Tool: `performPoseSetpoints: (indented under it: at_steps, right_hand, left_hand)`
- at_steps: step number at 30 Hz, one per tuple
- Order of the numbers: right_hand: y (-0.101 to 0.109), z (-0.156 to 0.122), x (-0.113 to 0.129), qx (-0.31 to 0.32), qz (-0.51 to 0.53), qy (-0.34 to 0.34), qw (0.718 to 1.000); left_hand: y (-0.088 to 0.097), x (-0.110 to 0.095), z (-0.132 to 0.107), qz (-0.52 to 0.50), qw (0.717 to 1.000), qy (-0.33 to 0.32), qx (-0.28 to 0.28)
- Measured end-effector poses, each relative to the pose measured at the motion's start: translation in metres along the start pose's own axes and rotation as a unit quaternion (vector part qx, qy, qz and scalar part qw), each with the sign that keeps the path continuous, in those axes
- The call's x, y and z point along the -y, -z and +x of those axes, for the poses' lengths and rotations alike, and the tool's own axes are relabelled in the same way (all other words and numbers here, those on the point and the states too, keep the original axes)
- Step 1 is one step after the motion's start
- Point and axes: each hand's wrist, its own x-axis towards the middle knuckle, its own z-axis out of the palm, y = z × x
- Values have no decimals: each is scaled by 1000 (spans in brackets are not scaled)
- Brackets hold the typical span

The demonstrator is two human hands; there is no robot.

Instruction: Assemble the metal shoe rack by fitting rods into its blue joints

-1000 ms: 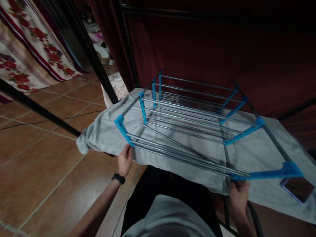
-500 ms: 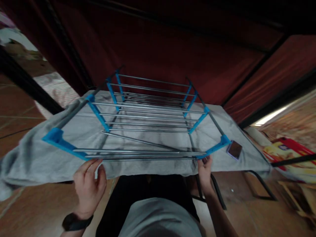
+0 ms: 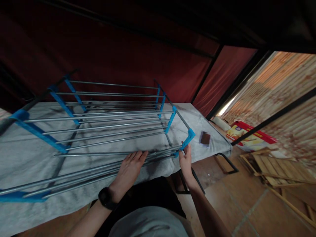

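Note:
A drying rack of metal rods (image 3: 111, 125) and blue plastic brackets (image 3: 170, 121) lies across the cloth-covered table. My left hand (image 3: 130, 166), wearing a dark watch, lies over the front rods with its fingers curled onto them. One loose metal rod (image 3: 93, 154) has its left end free of any bracket; its right part runs behind my left fingers toward the front right corner. At that corner my right hand (image 3: 185, 161) grips the blue end bracket (image 3: 189, 137), thumb and fingers around its lower part. The fingertips of both hands are partly hidden.
A phone-like object, blurred out (image 3: 205, 138), lies on the grey cloth (image 3: 185, 113) right of the rack. Dark red fabric (image 3: 123, 49) hangs behind the table. To the right are a red and yellow box (image 3: 251, 136) and a folded wooden chair (image 3: 274, 168) on the tiled floor.
The view has turned to the right. My left hand has moved from the front left corner along the rods toward the right. My right hand stays at the right bracket.

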Motion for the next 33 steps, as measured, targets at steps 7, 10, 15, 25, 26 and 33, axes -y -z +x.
performPoseSetpoints:
  at_steps: [7,10,15,25,26,33]
  right_hand:
    - [2,3,-5,-2,-27,6,1000]
    - [2,3,-7,-10,-39,16,999]
    - [0,2,-7,-22,-52,25,998]
    - [-1,-2,-1,-14,-57,15,998]
    - [-2,-2,0,-14,-55,12,998]
    - [-4,-3,11,-2,-56,-1,998]
  left_hand:
    - [6,4,1,2,1000,-19,-22]
    - [7,3,3,4,1000,-19,-22]
    - [8,3,4,3,999,-30,-24]
    - [4,6,-3,17,999,-38,-35]
    - [5,6,-3,18,998,-40,-35]
    - [5,5,-2,23,999,-32,-31]
